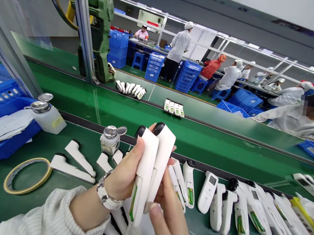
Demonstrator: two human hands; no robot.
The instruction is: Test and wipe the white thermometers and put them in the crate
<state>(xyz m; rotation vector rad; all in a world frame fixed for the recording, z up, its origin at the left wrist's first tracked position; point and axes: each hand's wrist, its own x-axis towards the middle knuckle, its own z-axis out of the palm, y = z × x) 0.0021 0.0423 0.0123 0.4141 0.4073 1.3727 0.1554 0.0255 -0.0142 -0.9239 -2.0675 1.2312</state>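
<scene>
Two white infrared thermometers with black tips are held side by side in front of me. My left hand (124, 174), with a white watch (107, 195) on its wrist, wraps around the left thermometer (147, 155) and reaches behind the pair. An open slot with green inside shows low on that thermometer. My right hand (173, 219) grips the right thermometer (166, 146) from the side, its thumb near the lower end and its fingers partly hidden behind. Below the hands, more white thermometers and a pale sheet are partly covered.
Many thermometers (207, 193) lie along the right. On the left are a tape roll (6, 181), a blue basket (27, 133) with papers, and dispenser bottles (55, 121). A green conveyor (218, 143) runs ahead, carrying thermometer groups (174, 107). Co-workers (181, 42) are beyond.
</scene>
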